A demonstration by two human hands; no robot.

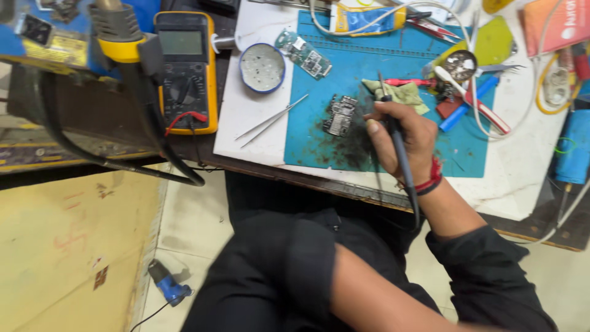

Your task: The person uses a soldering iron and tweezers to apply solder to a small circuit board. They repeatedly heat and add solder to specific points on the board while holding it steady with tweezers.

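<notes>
While right hand fingers clamp soldering iron, I see circuit board just beside on blue mat; left hand hidden.

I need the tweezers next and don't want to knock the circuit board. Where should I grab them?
Judging by their pose, take the tweezers near the joined lower-left end, coming from the bare white bench side. The tips point up-right toward the circuit board, where the right hand holds the soldering iron.

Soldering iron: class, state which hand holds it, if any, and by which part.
The right hand grips the soldering iron by its dark handle, fingers wrapped around it, tip up. The left hand is out of view.
</notes>
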